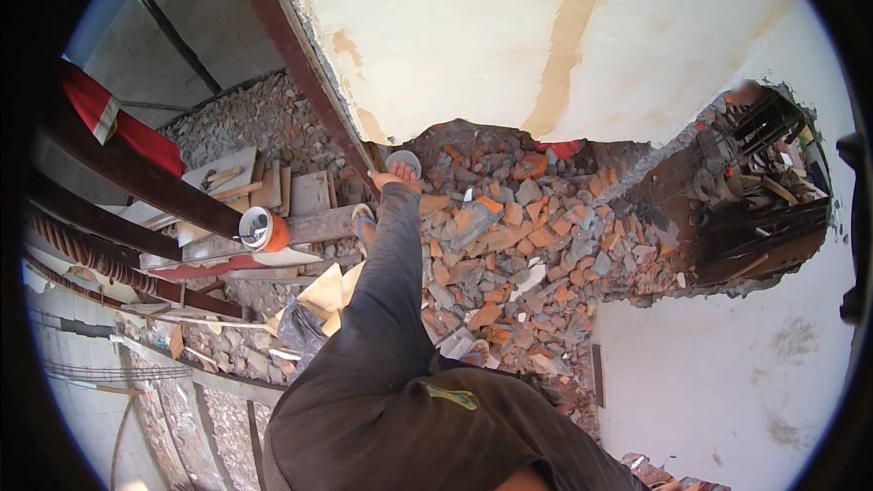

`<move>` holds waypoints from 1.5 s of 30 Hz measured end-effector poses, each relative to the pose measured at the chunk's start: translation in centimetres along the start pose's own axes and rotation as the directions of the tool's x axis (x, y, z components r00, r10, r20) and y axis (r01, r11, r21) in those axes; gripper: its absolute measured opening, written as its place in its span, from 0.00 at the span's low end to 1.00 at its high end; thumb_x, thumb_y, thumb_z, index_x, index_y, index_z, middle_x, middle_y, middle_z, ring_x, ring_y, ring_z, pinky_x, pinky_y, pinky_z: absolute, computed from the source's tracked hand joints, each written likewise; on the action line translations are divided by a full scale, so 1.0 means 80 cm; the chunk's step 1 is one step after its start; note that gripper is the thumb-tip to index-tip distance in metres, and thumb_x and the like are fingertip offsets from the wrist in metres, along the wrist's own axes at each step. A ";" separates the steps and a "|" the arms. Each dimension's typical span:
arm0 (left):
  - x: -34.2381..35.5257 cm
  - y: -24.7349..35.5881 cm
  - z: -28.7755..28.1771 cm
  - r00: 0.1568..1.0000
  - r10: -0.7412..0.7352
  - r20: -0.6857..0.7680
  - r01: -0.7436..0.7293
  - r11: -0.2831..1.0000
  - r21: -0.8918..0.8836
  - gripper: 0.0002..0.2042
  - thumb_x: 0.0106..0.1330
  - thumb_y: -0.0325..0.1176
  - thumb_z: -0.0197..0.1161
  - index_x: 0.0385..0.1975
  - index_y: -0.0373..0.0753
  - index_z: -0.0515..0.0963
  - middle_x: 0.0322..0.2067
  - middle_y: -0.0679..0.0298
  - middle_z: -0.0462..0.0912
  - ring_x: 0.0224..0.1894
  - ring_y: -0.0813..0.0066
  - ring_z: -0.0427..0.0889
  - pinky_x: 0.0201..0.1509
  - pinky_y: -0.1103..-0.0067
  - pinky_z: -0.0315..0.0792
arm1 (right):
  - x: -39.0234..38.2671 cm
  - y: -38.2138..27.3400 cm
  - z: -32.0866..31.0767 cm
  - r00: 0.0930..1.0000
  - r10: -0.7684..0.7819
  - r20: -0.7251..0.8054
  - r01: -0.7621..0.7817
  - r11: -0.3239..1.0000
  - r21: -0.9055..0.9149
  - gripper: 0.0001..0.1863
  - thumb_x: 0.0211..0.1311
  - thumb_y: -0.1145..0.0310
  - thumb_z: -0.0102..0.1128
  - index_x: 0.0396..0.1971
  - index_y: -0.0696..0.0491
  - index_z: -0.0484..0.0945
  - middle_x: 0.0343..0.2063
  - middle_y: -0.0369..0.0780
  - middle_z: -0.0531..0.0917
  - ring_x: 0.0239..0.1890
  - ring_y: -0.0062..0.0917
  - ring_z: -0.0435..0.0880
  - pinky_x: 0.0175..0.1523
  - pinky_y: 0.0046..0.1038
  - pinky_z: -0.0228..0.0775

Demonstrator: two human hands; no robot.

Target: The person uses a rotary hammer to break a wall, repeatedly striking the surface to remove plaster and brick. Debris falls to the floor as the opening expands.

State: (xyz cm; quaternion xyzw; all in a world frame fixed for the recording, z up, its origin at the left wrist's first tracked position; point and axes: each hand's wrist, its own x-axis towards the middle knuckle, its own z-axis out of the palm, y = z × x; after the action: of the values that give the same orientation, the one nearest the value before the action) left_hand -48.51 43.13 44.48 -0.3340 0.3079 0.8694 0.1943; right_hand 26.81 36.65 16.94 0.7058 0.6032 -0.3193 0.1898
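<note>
A round grey disc (406,160) sits at the wall's (455,36) broken lower edge. The left hand (397,178) bends against it, beside the brown post (305,59); its grip cannot be told. The right hand is out of view. Brick rubble (509,245) spreads rightward; leftward, an orange bucket (278,233) stands by a plank (318,225).

The left hand (395,178) appears too small to tell whether it holds or merely touches the grey disc (405,160), while the left sleeve (391,264) hides part of a foot (363,218). The right sleeve (591,441) leaves the lower edge, its hand unseen. What lies inside the bucket (275,235) and the blurred patch (746,92) are unreadable.
</note>
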 end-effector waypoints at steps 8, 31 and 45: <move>0.062 -0.023 0.142 0.917 0.014 -0.399 -0.001 0.999 0.034 0.37 0.77 0.57 0.32 0.70 0.29 0.61 0.69 0.50 0.68 0.70 0.61 0.69 0.77 0.67 0.55 | -0.059 -0.092 -0.076 0.992 -0.104 0.073 0.098 0.992 0.082 0.24 0.40 0.60 0.72 0.37 0.62 0.85 0.37 0.52 0.88 0.42 0.41 0.89 0.46 0.41 0.79; -0.095 -0.176 -0.423 0.596 -0.798 0.090 -0.735 -0.497 0.461 0.49 0.48 0.66 0.73 0.65 0.35 0.72 0.62 0.45 0.74 0.62 0.51 0.75 0.68 0.64 0.68 | -0.160 -0.286 -0.211 0.916 -0.400 0.026 0.391 0.906 0.160 0.22 0.42 0.64 0.70 0.36 0.64 0.83 0.28 0.51 0.87 0.35 0.40 0.89 0.42 0.39 0.79; -0.142 -0.188 -0.369 0.525 -0.847 -0.080 -0.195 -0.212 0.958 0.20 0.53 0.40 0.81 0.36 0.30 0.85 0.27 0.59 0.87 0.25 0.72 0.86 0.32 0.73 0.84 | -0.313 -0.405 -0.356 0.606 -0.787 0.116 0.780 0.616 0.111 0.16 0.43 0.68 0.70 0.34 0.59 0.83 0.26 0.53 0.84 0.32 0.49 0.86 0.39 0.41 0.77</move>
State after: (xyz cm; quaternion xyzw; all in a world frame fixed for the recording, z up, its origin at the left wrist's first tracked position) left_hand -18.77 33.03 29.05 0.1887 0.5953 0.2846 0.7274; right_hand -0.11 43.43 58.37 0.3485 0.8266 -0.4379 0.0592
